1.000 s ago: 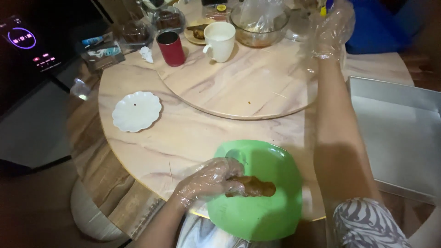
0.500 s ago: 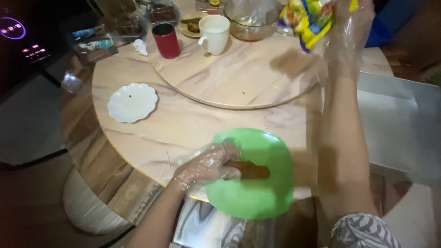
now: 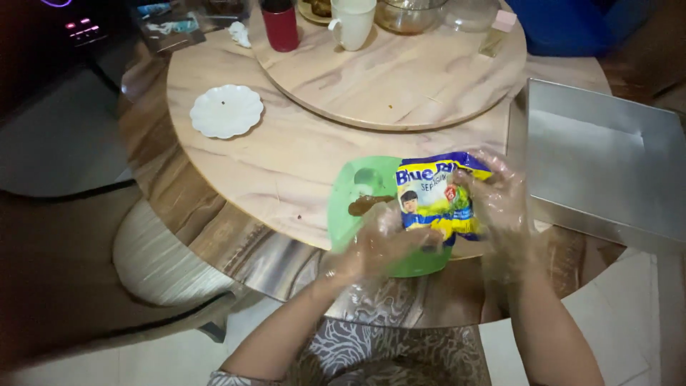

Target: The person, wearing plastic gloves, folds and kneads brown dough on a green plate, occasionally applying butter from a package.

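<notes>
A green plastic bowl (image 3: pixel 351 193) sits at the near edge of the round wooden table (image 3: pixel 286 164), with a brown lump of dough (image 3: pixel 366 204) inside. Over it, both hands wear clear plastic gloves and hold a yellow and blue packet (image 3: pixel 436 196). My right hand (image 3: pixel 500 200) grips the packet's right side. My left hand (image 3: pixel 382 246) holds its lower left edge, just above the bowl's near rim.
A raised turntable (image 3: pixel 400 78) at the table's back carries a red cup (image 3: pixel 280 27), a white mug (image 3: pixel 351 21) and glass bowls. A white scalloped saucer (image 3: pixel 226 111) lies at the left. A large metal baking tray (image 3: pixel 607 164) rests at the right.
My right hand brought the packet from the back of the table down over the bowl. My left hand left the dough and took hold of the packet.
</notes>
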